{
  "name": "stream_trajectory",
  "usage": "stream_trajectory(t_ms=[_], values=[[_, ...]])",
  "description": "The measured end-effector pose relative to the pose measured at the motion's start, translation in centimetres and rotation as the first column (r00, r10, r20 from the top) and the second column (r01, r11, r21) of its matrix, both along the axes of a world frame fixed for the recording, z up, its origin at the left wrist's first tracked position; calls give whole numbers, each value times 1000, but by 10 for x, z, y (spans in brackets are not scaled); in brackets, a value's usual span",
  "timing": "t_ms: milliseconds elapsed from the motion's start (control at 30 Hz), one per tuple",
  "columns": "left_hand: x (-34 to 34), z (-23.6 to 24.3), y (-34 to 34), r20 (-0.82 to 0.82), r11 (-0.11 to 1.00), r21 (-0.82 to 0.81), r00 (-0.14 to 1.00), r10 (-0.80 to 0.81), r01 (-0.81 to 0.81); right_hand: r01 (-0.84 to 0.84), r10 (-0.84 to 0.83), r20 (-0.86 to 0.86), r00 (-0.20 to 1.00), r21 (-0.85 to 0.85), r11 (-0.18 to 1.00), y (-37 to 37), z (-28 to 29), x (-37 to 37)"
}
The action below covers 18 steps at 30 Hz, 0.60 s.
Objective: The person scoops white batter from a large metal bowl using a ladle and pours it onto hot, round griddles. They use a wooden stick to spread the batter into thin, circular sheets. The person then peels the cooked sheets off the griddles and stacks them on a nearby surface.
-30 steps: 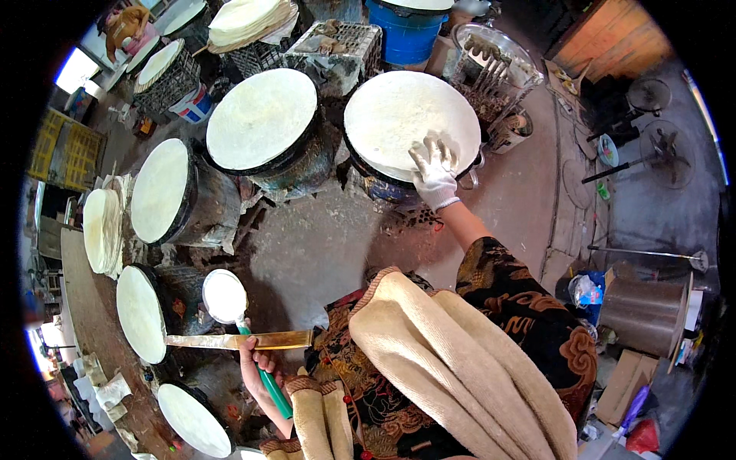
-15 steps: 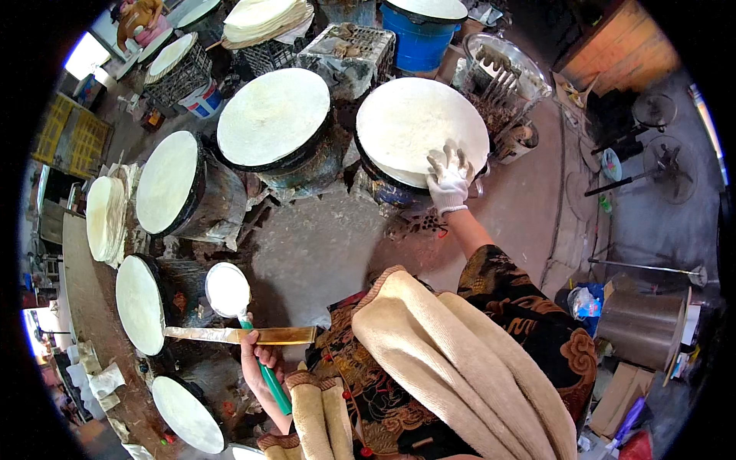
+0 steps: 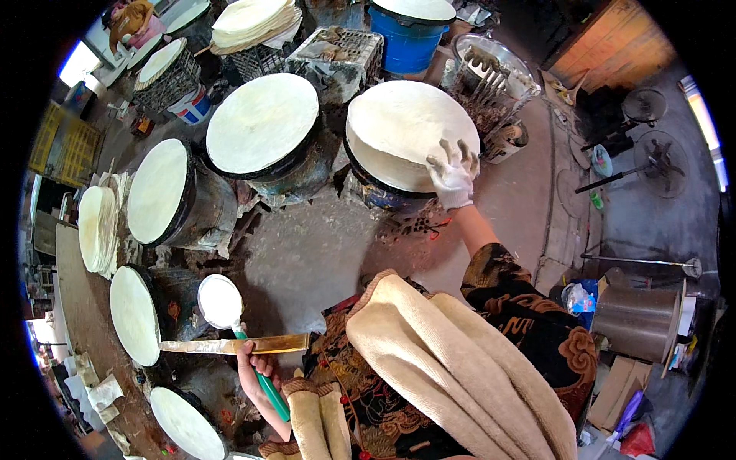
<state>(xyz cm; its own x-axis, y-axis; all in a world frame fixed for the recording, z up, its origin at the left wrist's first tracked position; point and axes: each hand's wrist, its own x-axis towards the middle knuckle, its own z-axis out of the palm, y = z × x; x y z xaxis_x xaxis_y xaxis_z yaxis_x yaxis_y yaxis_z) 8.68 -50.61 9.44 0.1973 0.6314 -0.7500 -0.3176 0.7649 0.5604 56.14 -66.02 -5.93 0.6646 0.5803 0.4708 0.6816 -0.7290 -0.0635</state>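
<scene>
In my left hand (image 3: 257,366) are a ladle with a green handle (image 3: 271,398) and a round bowl (image 3: 220,301) full of white batter, plus a long flat scraper (image 3: 230,346) lying crosswise. The scraper's far tip is by a round griddle (image 3: 136,316) on the left. My right hand (image 3: 454,180), in a white knitted glove with soiled fingertips, is at the near right edge of a thin pale pancake (image 3: 410,115) on the right-hand griddle. The pancake's near edge stands up off the griddle, and my gloved fingers appear to grip it; the fingertips' hold is partly hidden.
More griddles carrying pale rounds stand in an arc, such as one at the middle (image 3: 263,123) and one at left (image 3: 158,192). Stacked pancakes (image 3: 98,230) lie far left. A blue bucket (image 3: 406,42), a wire crate (image 3: 337,54) and a metal pot (image 3: 510,65) stand behind. Another person is far left.
My right hand has raised the near edge of the pancake off the griddle. The left hand still holds the ladle and scraper; the whole view has shifted slightly.
</scene>
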Motion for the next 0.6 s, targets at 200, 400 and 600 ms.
stream_trajectory(t_ms=[200, 400, 600], values=[[2, 2, -2, 27, 999, -3, 999, -33, 33, 63, -173, -401, 900, -273, 960, -8, 6, -30], [-3, -5, 1, 76, 999, 0, 996, -48, 48, 455, -179, -560, 809, 403, 794, -40, -34, 34], [-4, -12, 3, 11, 1000, 1, 1000, -18, 18, 753, -302, -818, 489, 221, 620, -44, -33, 124]])
